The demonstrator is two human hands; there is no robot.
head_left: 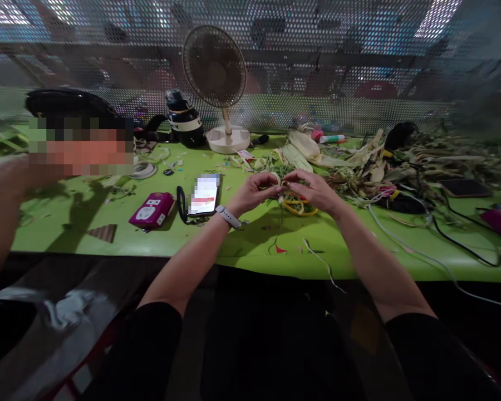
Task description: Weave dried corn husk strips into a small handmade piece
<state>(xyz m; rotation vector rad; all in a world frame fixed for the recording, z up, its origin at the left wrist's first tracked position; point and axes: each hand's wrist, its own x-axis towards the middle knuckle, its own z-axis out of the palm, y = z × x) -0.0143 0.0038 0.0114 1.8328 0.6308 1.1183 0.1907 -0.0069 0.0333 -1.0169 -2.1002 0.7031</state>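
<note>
My left hand (256,192) and my right hand (313,189) meet over the green table (108,245), fingertips pinched together on a pale strip of husk (280,184). A grey watch sits on my left wrist. Just under the hands lie yellow-handled scissors (298,207) on scattered green and dry scraps. What exactly the fingers grip is small and partly hidden.
A phone (204,195) with a lit screen and a magenta power strip (152,210) lie left of my hands. A small desk fan (217,83) stands at the back. A heap of corn husks (359,161) and cables fills the right. Another person's arm (0,206) is at far left.
</note>
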